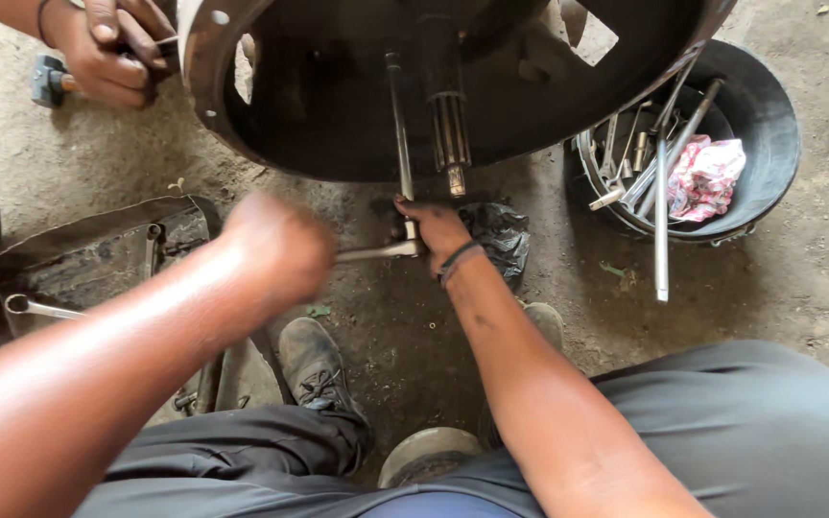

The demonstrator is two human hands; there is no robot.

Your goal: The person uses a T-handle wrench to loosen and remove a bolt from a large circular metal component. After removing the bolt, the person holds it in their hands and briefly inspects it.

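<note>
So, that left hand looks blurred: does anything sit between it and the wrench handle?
Nothing visible does. The left hand is at the free end of the wrench handle, while the right hand grips its head below the long rod.

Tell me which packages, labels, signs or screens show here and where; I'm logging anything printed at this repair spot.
Crumpled wrapper: in the black tub at right among metal tools, white with red print, scrunched.
Black plastic bag: on the dirt floor beside the right hand, bunched, unmarked.
No labels, signs or screens are visible.
</note>
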